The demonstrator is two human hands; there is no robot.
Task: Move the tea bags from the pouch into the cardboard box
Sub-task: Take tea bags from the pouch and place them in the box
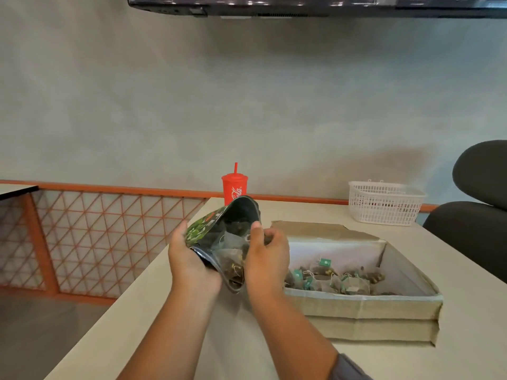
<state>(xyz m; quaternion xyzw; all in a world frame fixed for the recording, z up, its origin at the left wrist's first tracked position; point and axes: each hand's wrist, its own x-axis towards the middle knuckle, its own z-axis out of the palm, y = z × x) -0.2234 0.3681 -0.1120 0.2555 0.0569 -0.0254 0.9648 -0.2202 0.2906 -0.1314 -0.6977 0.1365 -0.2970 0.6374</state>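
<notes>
Pouch point(219, 234) x1 in L hand point(192, 261), R hand point(267, 259); box point(362, 308) x1.

The left hand point(189, 264) is cradling the green-and-black pouch point(219, 231) from below, above the desk's point(466, 338) left edge, its mouth gaping upward; the right hand point(267, 259) is pinching the mouth's right lip, fingers point(274, 238) curled outside; the cardboard box point(362, 305) is lying open just beside, holding heaped tea bags point(337, 278); a red cup point(234, 189) and a white basket point(384, 202) are standing along the far edge.
</notes>
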